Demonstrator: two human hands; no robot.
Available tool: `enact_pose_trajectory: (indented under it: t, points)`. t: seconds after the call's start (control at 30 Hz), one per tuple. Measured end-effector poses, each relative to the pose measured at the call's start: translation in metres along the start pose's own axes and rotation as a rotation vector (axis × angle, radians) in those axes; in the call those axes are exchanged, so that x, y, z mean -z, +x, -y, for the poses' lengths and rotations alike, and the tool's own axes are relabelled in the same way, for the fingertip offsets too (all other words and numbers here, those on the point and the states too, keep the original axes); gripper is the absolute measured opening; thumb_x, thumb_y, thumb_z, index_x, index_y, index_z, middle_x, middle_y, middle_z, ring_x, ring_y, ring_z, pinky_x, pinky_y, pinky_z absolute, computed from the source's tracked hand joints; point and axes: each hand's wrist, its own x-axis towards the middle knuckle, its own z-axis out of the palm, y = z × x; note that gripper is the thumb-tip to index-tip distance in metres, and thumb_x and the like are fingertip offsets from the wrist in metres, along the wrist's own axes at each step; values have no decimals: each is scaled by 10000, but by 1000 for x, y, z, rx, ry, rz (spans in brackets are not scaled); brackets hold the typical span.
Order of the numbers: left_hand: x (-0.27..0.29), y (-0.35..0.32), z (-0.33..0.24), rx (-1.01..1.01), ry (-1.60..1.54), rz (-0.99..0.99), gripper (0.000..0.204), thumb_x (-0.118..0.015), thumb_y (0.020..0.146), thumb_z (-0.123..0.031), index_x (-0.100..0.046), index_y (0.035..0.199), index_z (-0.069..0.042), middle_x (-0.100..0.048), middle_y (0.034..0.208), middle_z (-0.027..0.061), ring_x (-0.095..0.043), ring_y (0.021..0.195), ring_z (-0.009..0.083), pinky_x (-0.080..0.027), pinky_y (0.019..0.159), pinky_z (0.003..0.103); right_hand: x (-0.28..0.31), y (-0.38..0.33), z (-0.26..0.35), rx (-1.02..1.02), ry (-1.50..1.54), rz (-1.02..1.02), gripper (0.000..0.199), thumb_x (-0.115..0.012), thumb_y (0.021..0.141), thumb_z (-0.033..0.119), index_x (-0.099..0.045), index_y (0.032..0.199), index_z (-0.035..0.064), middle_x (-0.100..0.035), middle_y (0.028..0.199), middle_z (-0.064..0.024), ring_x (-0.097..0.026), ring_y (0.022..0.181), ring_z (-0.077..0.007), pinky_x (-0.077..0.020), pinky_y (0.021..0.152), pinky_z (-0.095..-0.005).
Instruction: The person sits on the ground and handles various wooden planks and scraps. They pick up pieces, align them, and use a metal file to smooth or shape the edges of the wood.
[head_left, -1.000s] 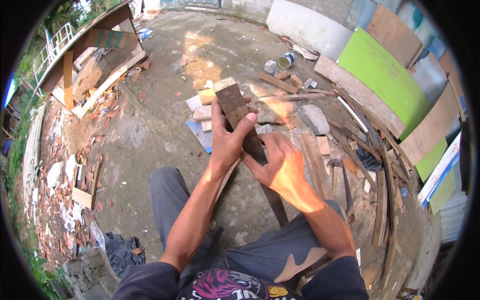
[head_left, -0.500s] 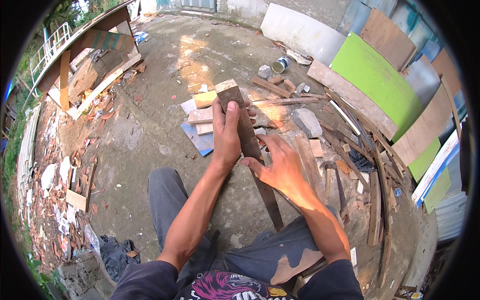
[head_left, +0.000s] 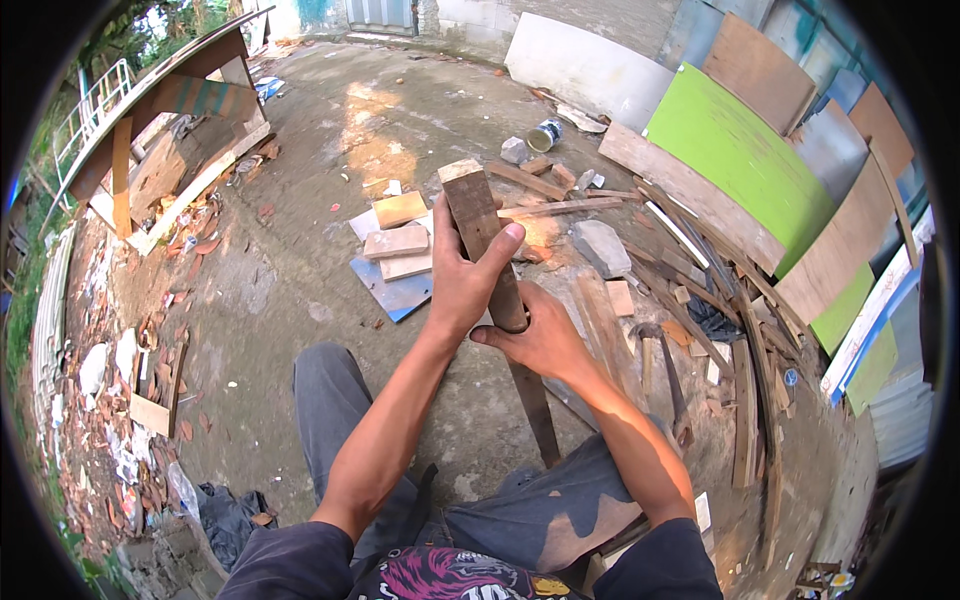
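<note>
In front of me a dark brown wooden block (head_left: 484, 225) with a pale cut end is held at a slant. My left hand (head_left: 468, 280) wraps round its middle from the left, thumb lying across toward the right. Lower down, my right hand (head_left: 545, 340) closes on the block's bottom end, thumb in front. Beneath that hand a dark brown strip (head_left: 535, 410) runs down toward my right knee; whether it joins the block cannot be told. Just beyond my left hand lie short wood offcuts (head_left: 396, 241) on a blue-and-white panel (head_left: 395, 288).
What looks like a hammer (head_left: 648, 330) lies right of my right hand, beside planks (head_left: 606, 325) and a stone (head_left: 601, 248). Long timber strips (head_left: 752, 390) pile up farther right, before leaning green boards (head_left: 740, 165). Far left stands a wooden frame (head_left: 122, 180) amid litter.
My left thumb has shifted right and down across the block. My right hand has moved slightly down and left, its fingers now closed on the block's lower end. The view has shifted slightly.
</note>
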Motion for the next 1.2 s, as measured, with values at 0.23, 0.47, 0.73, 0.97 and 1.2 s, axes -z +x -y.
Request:
enact_pose_trajectory:
  t: [0.23, 0.47, 0.73, 0.97, 1.2]
  points:
    - [-27, -1, -10, 206, 119, 99, 613, -788, 880, -296, -432, 1280, 2, -632, 1053, 126, -638, 952, 197, -528, 864, 360, 16, -1, -3, -66, -32, -138, 602, -924, 680, 409, -677, 1023, -19, -696, 976, -211, -684, 914, -399, -529, 800, -477]
    - [-44, 26, 7, 9, 336, 79, 516, -716, 801, -207, -493, 1208, 19, -637, 1016, 181, -641, 916, 288, -509, 855, 418, 31, -3, -29, 61, 236, -273, 614, -807, 842, 484, -678, 1152, -30, -713, 1021, -170, -710, 879, -266, -553, 745, -375]
    - [-86, 87, -42, -230, 726, 350, 714, -702, 748, -339, -509, 1296, 75, -694, 984, 311, -693, 929, 432, -544, 858, 475, 80, 3, -86, -47, 43, -598, 326, -567, 1055, 247, -674, 1261, 17, -719, 987, -83, -659, 765, -121, -534, 681, -274]
    - [-95, 107, -26, -254, 951, 635, 725, -655, 753, -417, -564, 1248, 105, -698, 987, 330, -695, 941, 439, -544, 875, 467, 94, 6, -106, -82, -7, -657, 264, -558, 1012, 119, -690, 1212, 9, -761, 951, -126, -735, 745, -168, -550, 676, -303]
    - [-45, 65, 80, 127, 1012, 851, 809, -641, 756, -405, -475, 1379, 84, -693, 939, 344, -688, 892, 470, -547, 852, 497, 107, 4, -126, -223, -79, -517, 298, -511, 980, 56, -648, 1241, 18, -753, 917, -121, -736, 733, -184, -557, 698, -325]
